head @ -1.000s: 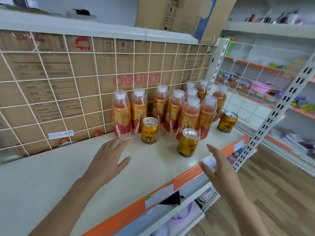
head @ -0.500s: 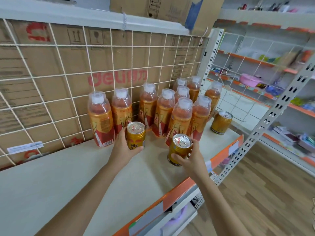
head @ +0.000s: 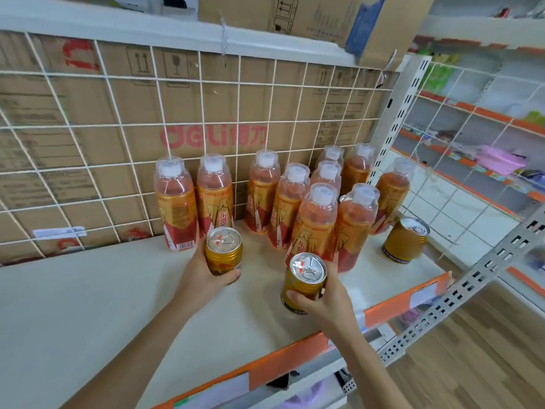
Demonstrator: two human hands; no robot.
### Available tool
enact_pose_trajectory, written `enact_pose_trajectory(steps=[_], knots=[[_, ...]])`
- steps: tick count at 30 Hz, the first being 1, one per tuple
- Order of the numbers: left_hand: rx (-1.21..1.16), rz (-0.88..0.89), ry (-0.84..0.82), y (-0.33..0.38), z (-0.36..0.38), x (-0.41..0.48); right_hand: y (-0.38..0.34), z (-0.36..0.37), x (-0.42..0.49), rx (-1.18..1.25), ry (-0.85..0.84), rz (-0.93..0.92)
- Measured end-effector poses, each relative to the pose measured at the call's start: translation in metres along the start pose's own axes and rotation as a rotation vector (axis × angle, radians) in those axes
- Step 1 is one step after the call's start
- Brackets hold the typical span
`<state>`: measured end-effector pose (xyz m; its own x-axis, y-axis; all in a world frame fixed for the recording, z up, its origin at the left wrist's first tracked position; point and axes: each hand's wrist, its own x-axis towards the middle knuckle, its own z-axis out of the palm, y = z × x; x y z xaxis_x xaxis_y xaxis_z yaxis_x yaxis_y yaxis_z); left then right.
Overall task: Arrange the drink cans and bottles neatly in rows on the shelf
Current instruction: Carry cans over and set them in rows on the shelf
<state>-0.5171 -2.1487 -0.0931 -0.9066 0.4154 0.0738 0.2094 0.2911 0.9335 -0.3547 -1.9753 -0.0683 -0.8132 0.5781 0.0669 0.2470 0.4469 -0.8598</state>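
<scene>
Hands (head: 200, 276) (head: 333, 299) drew two of three cans (head: 223, 252) (head: 305, 283) (head: 405, 242) from ten bottles (head: 315, 225).

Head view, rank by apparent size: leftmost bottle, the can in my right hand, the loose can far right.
Largest: leftmost bottle.
The held can in the right hand and the loose can look about alike; the held one is nearer the camera, so unranked.

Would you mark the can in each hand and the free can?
Left-hand can (head: 223, 240), head view, silver lid.
Right-hand can (head: 308, 268), head view, silver lid.
Free can (head: 402, 246), head view, gold side.
</scene>
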Motion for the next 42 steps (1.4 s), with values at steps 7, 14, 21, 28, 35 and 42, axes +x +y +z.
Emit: enact_pose_trajectory(steps=[7,14,21,28,35,42], knots=[[0.075,-0.040,0.132,0.001,-0.025,-0.055,0.005,-0.005,0.003,0.011,-0.050,-0.106],[0.116,-0.091,0.379,0.001,-0.058,-0.123,0.001,-0.002,0.006,0.049,-0.115,-0.179],[0.097,-0.132,0.761,0.010,-0.112,-0.201,-0.035,0.030,-0.003,0.199,-0.284,-0.255],[0.165,-0.167,0.985,0.011,-0.164,-0.278,-0.082,0.084,-0.037,0.302,-0.480,-0.347],[0.045,-0.202,1.134,-0.009,-0.220,-0.366,-0.134,0.148,-0.097,0.324,-0.655,-0.429],[0.086,-0.227,1.226,-0.035,-0.294,-0.452,-0.186,0.223,-0.179,0.334,-0.772,-0.491]])
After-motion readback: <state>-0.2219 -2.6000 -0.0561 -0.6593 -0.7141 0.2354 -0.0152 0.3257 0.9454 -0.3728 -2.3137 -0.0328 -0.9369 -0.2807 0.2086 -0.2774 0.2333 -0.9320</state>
